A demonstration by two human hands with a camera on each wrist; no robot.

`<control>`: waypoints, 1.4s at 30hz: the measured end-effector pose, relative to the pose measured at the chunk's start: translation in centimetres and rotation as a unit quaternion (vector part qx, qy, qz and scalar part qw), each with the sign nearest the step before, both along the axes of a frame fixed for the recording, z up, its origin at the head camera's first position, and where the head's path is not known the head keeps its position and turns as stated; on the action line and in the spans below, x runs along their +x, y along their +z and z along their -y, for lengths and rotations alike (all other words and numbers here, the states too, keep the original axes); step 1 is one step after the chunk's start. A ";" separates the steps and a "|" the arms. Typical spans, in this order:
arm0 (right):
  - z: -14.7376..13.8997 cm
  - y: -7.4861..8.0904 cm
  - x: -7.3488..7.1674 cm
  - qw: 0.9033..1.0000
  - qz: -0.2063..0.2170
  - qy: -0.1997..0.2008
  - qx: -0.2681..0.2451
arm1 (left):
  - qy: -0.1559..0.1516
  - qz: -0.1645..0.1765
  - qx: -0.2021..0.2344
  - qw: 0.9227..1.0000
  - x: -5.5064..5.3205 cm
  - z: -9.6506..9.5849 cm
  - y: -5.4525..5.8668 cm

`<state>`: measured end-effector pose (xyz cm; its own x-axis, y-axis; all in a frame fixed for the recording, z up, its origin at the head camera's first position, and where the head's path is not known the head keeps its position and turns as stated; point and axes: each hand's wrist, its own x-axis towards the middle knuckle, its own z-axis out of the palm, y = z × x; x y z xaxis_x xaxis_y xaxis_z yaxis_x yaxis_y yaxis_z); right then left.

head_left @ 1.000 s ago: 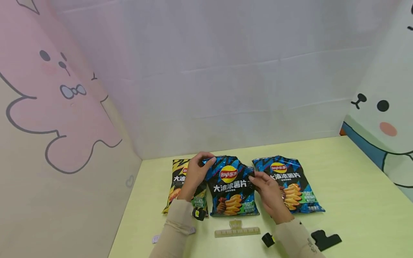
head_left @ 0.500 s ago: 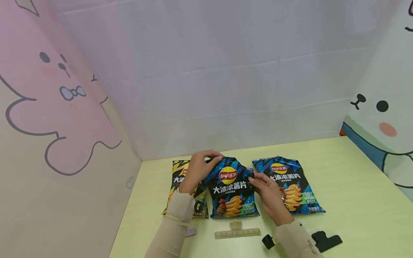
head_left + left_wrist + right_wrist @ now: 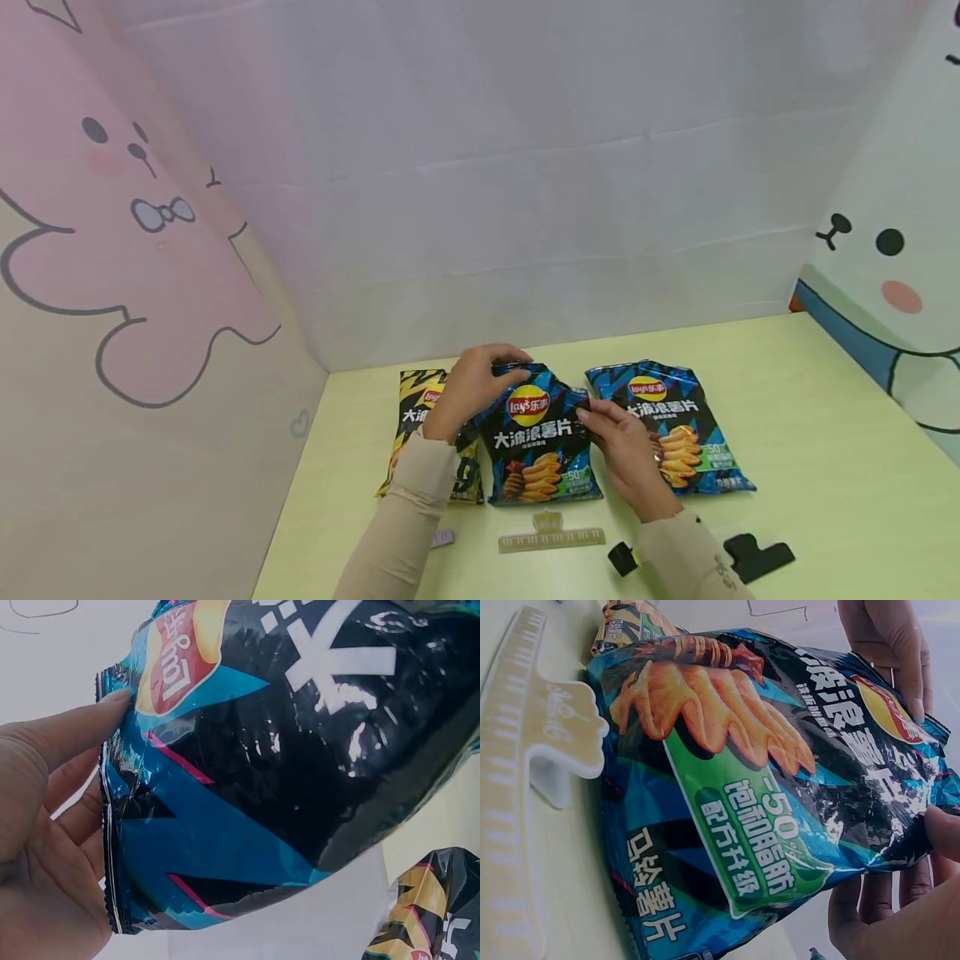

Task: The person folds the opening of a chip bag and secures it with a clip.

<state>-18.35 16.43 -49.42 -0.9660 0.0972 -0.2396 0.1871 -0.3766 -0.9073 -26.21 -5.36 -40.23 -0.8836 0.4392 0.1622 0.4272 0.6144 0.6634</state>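
Observation:
Both hands hold the middle chip bag (image 3: pixel 540 437), blue and black with a Lay's logo. My left hand (image 3: pixel 480 383) pinches its top edge, thumb in front and fingers behind, as the left wrist view shows on the bag's sealed edge (image 3: pixel 114 847). My right hand (image 3: pixel 622 442) pinches the bag's upper right side; in the right wrist view its thumb (image 3: pixel 941 832) lies on the front and its fingers go behind. A yellow and black chip bag (image 3: pixel 405 433) lies to the left, partly hidden by the left arm. Another blue chip bag (image 3: pixel 708 433) lies to the right.
A beige long clip (image 3: pixel 551 540) lies in front of the middle bag. Beside it are a small black clip (image 3: pixel 622 558) and a larger black clip (image 3: pixel 757 557). Part of a purple clip (image 3: pixel 442 538) shows by the left sleeve. A white curtain (image 3: pixel 570 208) stands behind the table.
My left hand has slid to the right along the bag's top edge, from its left corner toward the middle. The right hand has kept its grip on the side.

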 end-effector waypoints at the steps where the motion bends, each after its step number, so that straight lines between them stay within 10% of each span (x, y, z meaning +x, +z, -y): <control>1: 0.0 0.1 0.0 1.000 0.001 -0.001 0.000 | 0.001 -0.003 0.002 1.000 0.0 0.1 0.0; 21: -0.2 0.2 -0.2 0.997 -0.009 -0.017 0.070 | -0.008 -0.020 -0.002 1.000 -0.5 0.7 0.1; 42: -0.4 0.1 0.0 0.999 -0.035 -0.018 0.036 | -0.031 -0.032 0.009 0.999 -0.5 0.4 -0.2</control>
